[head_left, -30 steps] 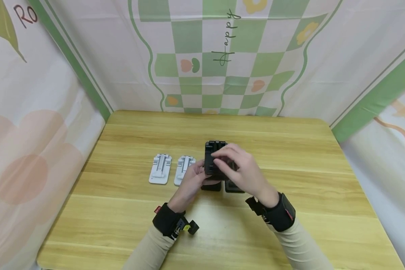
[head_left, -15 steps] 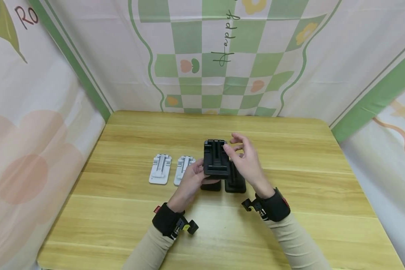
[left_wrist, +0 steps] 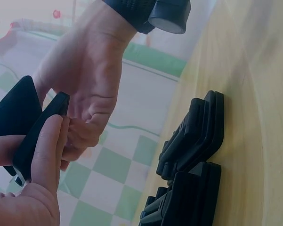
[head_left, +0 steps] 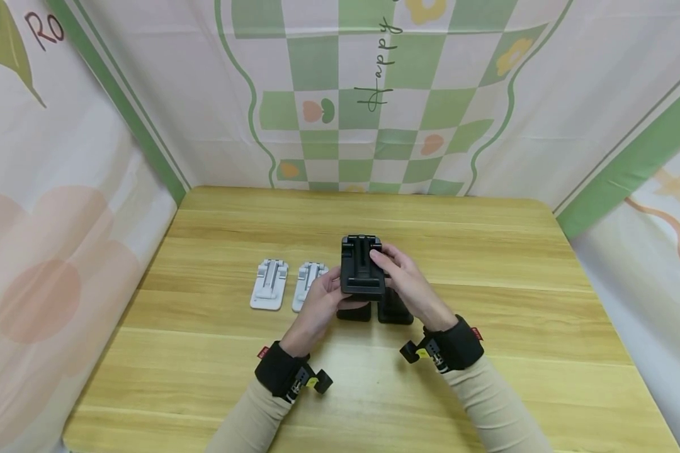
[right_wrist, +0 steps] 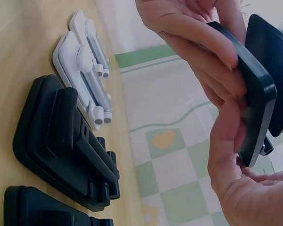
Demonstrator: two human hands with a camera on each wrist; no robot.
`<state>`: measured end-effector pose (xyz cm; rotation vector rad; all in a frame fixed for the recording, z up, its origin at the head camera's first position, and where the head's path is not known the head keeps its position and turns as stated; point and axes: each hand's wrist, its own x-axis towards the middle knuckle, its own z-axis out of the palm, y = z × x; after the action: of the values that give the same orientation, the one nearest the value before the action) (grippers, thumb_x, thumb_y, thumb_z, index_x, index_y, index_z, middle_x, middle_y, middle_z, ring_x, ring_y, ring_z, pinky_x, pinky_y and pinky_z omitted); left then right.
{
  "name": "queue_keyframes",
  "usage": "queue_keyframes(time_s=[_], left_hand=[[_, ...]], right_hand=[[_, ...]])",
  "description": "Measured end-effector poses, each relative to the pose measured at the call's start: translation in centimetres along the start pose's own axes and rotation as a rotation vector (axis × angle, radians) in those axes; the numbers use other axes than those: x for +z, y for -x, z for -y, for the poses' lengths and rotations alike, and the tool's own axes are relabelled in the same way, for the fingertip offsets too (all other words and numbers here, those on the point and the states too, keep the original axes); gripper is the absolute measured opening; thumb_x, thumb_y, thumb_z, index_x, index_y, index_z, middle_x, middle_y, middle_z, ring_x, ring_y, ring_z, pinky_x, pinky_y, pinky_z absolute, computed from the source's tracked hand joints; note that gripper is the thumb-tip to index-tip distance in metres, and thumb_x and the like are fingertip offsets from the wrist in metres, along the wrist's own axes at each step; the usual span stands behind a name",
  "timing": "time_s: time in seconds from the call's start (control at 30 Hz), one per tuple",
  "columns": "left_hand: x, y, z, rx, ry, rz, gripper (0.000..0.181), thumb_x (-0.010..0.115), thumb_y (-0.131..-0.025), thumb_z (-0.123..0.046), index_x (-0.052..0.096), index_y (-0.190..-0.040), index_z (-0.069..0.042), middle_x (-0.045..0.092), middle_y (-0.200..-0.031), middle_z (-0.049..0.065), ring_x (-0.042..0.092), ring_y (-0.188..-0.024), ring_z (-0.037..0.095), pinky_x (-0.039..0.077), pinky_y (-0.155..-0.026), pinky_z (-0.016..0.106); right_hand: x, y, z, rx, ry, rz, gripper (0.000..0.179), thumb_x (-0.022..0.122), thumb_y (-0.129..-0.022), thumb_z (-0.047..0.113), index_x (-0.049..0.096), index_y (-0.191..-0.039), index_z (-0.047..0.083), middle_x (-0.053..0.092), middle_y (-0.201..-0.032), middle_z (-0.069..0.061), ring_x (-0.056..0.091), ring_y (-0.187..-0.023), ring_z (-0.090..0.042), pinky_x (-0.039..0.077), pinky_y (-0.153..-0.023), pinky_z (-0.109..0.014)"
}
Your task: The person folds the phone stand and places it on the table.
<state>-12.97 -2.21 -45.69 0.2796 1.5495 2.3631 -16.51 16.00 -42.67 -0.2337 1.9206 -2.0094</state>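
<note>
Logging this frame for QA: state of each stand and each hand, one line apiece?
Held black stand: lifted off the table, gripped by both hands.
Two black stands on table: folded flat, side by side under the hands.
Two white stands: folded flat, side by side, untouched.
Left hand: grips the held stand's left edge.
Right hand: fingers curled on its right side.

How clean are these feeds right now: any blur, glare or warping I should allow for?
Head view: evenly lit and sharp, with wide-angle bowing of the table edges. Left wrist view: the left hand is close and soft, the backdrop washed out, the black stands on the table dark but readable. Right wrist view: the held black stand is sharp, the white stands slightly overexposed.
</note>
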Motion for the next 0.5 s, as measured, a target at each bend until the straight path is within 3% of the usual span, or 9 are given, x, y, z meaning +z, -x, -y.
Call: queue_keyframes(time_s=[0.5], left_hand=[[-0.14,-0.05,-0.28,-0.030,-0.020,0.003,0.047,0.052,-0.096,-0.014,0.041,-0.139,-0.003,0.055,-0.131,0.018,0.058,-0.111,0.025,0.052,-0.088,0.039]], right_hand=[[-0.38,-0.45,-0.58,-0.038,-0.045,-0.003,0.052,0.050,-0.098,0.030,0.040,-0.136,-0.003,0.052,-0.126,-0.018,0.056,-0.106,-0.020,0.054,-0.082,-0.031]])
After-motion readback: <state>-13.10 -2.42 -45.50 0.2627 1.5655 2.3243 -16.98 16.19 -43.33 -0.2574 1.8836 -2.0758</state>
